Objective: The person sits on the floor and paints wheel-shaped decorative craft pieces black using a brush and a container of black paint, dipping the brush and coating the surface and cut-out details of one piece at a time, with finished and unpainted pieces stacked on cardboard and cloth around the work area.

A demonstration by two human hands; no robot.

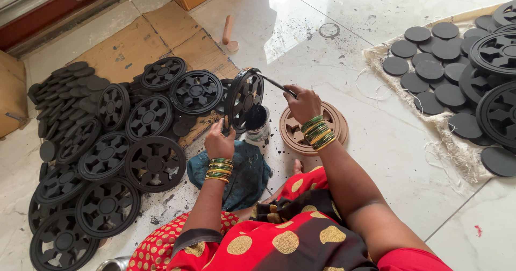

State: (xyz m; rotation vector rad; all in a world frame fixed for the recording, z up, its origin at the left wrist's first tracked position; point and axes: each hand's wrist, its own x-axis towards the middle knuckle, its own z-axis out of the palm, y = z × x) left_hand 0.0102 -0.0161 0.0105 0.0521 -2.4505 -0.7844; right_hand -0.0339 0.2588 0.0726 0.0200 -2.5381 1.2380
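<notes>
Fingers of my left hand (219,140) are curled tight around the lower rim of a black wheel (243,97), which I hold upright on its edge, its spoked face turned a little to my right. Up and to the right of those fingers, my right hand (302,102) is closed on the handle of a brush (275,83); its far end reaches leftward and touches the wheel's upper rim. Just beside the left fingertips, to their right and partly hidden behind the wheel, I see a paint tin (258,123) with black inside. Right under my right fingers lies a brown wheel (313,130) flat on the floor, unpainted, my wrist and its green and gold bangles (318,133) crossing over it. Below the left hand, near my knee, sits a crumpled blue cloth (241,175). Out to the left of the left fingers, a spread of black wheels (115,163) lies on cardboard (141,43), overlapping one another, with a heap of small black discs (72,88) beyond them. Well away to the right of my right fingers, more discs (438,61) and wheels rest on a frayed sack (457,152). Beyond the held wheel, farther from both hands, a small wooden peg (228,31) lies on the pale tiles.
</notes>
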